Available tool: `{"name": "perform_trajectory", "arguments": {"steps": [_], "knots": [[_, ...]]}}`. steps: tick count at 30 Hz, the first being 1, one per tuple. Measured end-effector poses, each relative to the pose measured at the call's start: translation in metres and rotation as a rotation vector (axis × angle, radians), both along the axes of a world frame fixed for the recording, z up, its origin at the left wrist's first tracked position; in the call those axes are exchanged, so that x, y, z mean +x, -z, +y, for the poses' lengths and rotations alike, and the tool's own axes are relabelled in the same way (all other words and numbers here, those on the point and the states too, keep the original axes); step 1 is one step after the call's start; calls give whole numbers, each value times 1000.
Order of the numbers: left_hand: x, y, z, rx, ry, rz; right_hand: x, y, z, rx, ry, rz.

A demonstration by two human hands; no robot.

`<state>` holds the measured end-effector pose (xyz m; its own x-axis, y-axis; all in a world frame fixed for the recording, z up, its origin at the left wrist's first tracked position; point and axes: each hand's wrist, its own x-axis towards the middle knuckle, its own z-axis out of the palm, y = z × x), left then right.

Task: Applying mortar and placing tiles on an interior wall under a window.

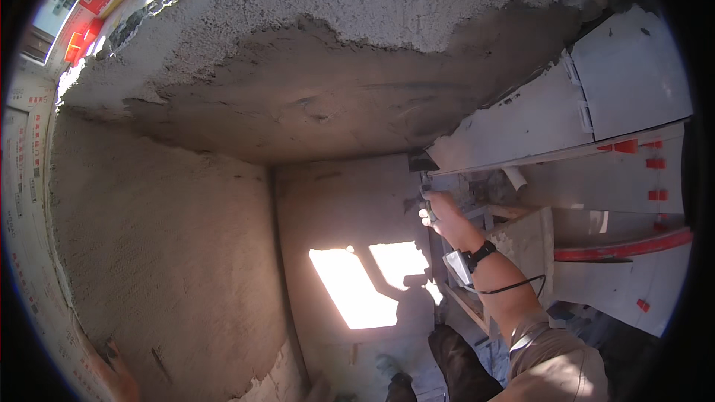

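1. Just above the right hand (441, 212), right of the frame's centre, sits a small dark flat-bladed scraper (423, 164); that hand is clamped on its handle, and the blade points toward the top of the frame.
2. Around the blade, a damp brown-grey plaster wall (320, 97) spreads across the upper middle, while smooth pale grey panels (521, 119) run off to the upper right. Whether the blade touches either is hard to tell.
3. At the lower left edge, the left hand (119, 380) lies beside a rough, sandy-brown plastered face (171, 253). It is dim and partly cut off; a small dark shape shows by its fingers, and I cannot tell whether they grip it.
4. Fingers cover most of the scraper's handle, so its full length is hidden. Deep shadow blurs the things at the lower right.
5. As for its looks, the scraper has a short, broad, nearly black blade on a narrow greyish neck.
6. Below the right hand, a white box-shaped device (458, 268) sits on the wrist with a black strap (482, 253).
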<state>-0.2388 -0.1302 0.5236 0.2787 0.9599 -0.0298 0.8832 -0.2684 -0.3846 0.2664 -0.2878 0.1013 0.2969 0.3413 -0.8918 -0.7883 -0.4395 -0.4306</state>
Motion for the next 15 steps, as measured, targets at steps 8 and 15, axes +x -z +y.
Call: {"name": "perform_trajectory", "arguments": {"steps": [8, 15], "knots": [[-2, 10, 7, 44, 59, -53, 46, 46, 75, 135, 183, 128], [-8, -4, 3, -32, 54, -100, 40, -82, 68, 166, 74, 2]]}}
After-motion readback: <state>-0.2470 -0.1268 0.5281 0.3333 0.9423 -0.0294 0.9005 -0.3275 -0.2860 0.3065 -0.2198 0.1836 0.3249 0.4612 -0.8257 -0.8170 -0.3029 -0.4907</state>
